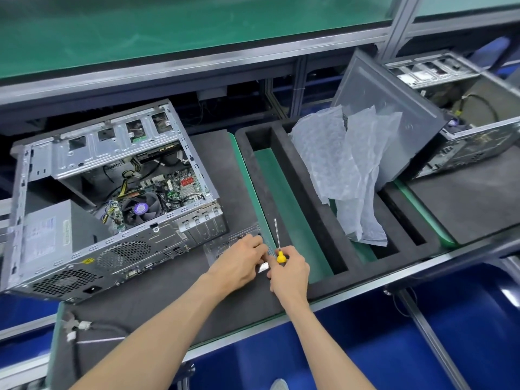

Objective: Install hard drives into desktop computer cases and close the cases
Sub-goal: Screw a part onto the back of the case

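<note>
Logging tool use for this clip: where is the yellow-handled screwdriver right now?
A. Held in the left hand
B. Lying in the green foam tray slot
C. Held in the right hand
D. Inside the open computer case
C: the right hand curls round the yellow handle of the screwdriver, whose shaft points up and away beside the left hand.

Both bare forearms reach forward and converge. The left hand lies palm down with fingers curled, pinching something; the right hand sits just beside it, fingers curled in a grip
</note>
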{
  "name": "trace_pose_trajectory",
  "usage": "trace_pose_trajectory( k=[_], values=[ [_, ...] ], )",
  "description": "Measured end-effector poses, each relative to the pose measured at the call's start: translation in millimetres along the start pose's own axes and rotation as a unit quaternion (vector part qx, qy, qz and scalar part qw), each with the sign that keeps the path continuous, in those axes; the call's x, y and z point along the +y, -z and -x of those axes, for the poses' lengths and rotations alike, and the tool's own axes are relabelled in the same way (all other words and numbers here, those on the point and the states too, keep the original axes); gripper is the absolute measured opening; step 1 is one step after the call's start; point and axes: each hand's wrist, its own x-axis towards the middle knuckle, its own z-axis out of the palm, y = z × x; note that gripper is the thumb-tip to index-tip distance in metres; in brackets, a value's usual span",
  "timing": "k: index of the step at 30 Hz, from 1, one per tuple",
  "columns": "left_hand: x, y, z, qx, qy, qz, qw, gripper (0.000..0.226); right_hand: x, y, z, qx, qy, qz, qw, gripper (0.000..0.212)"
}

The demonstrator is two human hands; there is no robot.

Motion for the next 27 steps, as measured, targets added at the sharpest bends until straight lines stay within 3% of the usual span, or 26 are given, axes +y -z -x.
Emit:
trace_pose_trajectory(
  k=[3,5,7,10,11,12,14,15,17,19,21,22,24,27],
  values=[
    [3,4,2,0.052,0.13,0.102,0.985,0.01,-1,1,1,-0.001,0.002,-0.005,1.0,0.006],
    [1,9,9,0.123,0.256,0.261,0.923,0.015,-2,2,2,-0.001,0.003,0.001,1.0,0.005],
    [-1,12,18,0.181,0.319,0.476,0.799,0.02,-3,2,3,-0.001,0.004,0.004,1.0,0.005],
    [-6,17,32,0.196,0.307,0.764,0.533,0.019,-5,2,3,-0.001,0.005,0.008,1.0,0.005],
    [-8,18,36,0.187,0.299,0.813,0.463,0.015,-5,2,3,-0.001,0.005,0.009,1.0,0.005],
    [-10,19,38,0.183,0.297,0.837,0.421,0.014,-6,2,4,-0.001,0.005,0.01,1.0,0.005],
    [-16,21,37,0.186,0.316,0.845,0.389,0.018,-6,2,4,-0.001,0.004,0.011,1.0,0.005],
    [-18,22,36,0.19,0.337,0.832,0.398,0.023,-6,2,4,-0.001,0.003,0.012,1.0,0.005],
    [-20,24,29,0.193,0.383,0.769,0.474,0.036,-6,1,4,-0.001,0.004,0.014,1.0,0.005],
    [-20,26,23,0.186,0.424,0.637,0.617,0.039,-7,1,5,-0.001,0.006,0.016,1.0,0.004],
    [-20,27,20,0.176,0.439,0.425,0.772,0.036,-7,1,5,0.0,0.004,0.016,1.0,0.004],
    [-21,27,20,0.175,0.437,0.323,0.821,0.034,-7,1,5,0.0,0.003,0.015,1.0,0.004],
    [-22,27,24,0.18,0.43,0.196,0.863,0.027,-7,1,5,0.001,0.001,0.013,1.0,0.004],
    [-25,22,38,0.159,0.44,0.129,0.874,0.02,-7,1,5,0.001,-0.001,0.022,1.0,0.006]
  ],
)
